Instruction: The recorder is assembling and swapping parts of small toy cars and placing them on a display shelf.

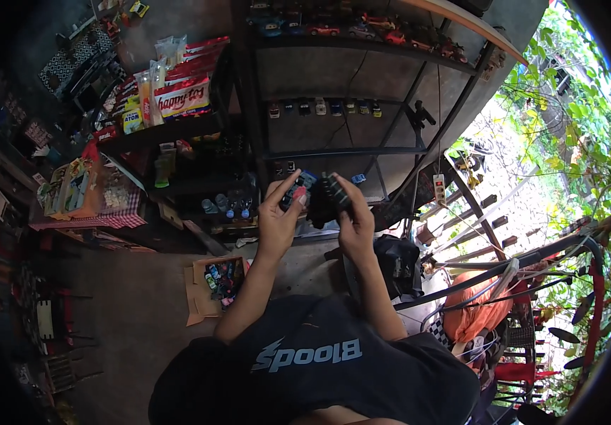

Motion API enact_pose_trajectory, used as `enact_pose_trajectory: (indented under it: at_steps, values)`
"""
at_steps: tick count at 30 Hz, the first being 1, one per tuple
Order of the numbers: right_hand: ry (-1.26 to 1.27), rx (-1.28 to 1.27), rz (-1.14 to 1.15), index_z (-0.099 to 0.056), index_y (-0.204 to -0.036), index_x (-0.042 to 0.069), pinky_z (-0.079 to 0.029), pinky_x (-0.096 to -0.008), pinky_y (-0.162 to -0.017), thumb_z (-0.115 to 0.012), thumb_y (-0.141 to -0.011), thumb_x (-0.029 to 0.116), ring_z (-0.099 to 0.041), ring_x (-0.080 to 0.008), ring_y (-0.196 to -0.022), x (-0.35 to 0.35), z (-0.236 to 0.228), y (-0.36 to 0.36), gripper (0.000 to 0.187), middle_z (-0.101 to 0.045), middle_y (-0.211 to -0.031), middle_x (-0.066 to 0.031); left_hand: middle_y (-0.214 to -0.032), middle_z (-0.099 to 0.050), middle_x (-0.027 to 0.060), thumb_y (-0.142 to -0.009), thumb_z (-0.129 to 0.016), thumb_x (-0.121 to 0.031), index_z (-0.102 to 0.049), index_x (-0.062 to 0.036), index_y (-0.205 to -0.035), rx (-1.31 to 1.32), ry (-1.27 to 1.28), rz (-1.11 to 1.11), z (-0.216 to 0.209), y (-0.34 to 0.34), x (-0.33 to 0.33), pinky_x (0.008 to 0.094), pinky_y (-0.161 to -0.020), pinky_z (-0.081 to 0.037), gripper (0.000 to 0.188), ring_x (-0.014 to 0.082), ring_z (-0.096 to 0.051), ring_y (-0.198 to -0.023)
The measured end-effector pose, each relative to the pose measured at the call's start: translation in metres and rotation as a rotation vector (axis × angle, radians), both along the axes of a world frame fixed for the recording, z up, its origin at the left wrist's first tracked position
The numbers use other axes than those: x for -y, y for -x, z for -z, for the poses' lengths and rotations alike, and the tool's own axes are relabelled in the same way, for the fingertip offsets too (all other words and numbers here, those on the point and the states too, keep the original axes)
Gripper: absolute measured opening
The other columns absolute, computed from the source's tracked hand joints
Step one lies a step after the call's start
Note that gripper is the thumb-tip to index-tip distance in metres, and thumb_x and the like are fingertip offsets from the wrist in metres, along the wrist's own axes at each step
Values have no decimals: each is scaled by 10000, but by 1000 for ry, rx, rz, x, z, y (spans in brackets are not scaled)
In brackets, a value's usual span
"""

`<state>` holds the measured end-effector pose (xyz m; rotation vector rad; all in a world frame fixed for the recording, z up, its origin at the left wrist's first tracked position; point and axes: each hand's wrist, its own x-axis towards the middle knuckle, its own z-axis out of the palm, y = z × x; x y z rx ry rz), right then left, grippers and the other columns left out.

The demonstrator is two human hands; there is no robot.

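My left hand (277, 223) is raised in front of the shelf, its thumb and fingers closed around a small toy car (295, 191) with blue and reddish parts. Beside it, my right hand (358, 225) grips a dark striped cloth-like bundle (328, 201); its exact kind is hard to make out. The bundle is close to the toy car, but I cannot tell whether they touch. A small blue toy car (358, 178) stands on the shelf just beyond my right fingers.
A dark metal shelf rack (348, 151) holds rows of toy cars (320, 108). On the floor at left is an open cardboard box (198, 289) with several toy cars. Snack packs (181, 98) fill a stand at far left. A black bag (397, 265) sits right of my arm.
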<state>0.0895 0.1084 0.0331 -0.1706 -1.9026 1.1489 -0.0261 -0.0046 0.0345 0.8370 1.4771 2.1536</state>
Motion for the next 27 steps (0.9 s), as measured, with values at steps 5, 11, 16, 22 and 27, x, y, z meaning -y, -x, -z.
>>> enact_pose_trajectory:
  at_steps: [5, 11, 16, 22, 27]
  values:
    - [115, -23, 91, -525, -1352, -11, -338, -363, -1133, -393, -742, -169, -509, -292, -1318, -31, 0, -14, 645, -553, -1369, -184, -1125, -603, 82, -864, -657, 55, -611, 9, -1270, -190, 164, 22, 17, 13, 8, 249, -934, -433, 410, 135, -573, -1038]
    - [-204, 126, -126, -567, -1302, -2, -351, -406, -1125, -433, -702, -192, -512, -343, -1310, -14, -14, -12, 643, -563, -1347, -208, -1078, -650, 47, -852, -670, 97, -617, 44, -1188, -60, 211, 61, 13, 2, 10, 230, -906, -472, 344, 95, -600, -997]
    - [-125, 137, -133, -556, -1321, 1, -353, -397, -1121, -442, -731, -192, -511, -339, -1309, 3, 2, -12, 632, -557, -1355, -202, -1033, -669, 59, -883, -681, 56, -607, 62, -1181, 67, 22, 13, 20, 4, 12, 238, -854, -516, 307, 104, -631, -976]
    - [-4, 52, -55, -556, -1323, -1, -354, -383, -1121, -467, -740, -202, -507, -339, -1309, 4, 2, -13, 623, -549, -1367, -197, -1119, -629, 77, -887, -687, 35, -604, 69, -1221, -110, 121, -4, 31, -18, 2, 231, -821, -526, 346, 99, -620, -989]
    - [-165, 96, -99, -555, -1339, 12, -359, -394, -1110, -495, -725, -195, -491, -346, -1312, 5, -16, -10, 651, -528, -1391, -185, -1073, -652, 68, -908, -658, 50, -588, 61, -1231, 49, -50, -204, 31, -15, -5, 226, -835, -517, 331, 107, -634, -967]
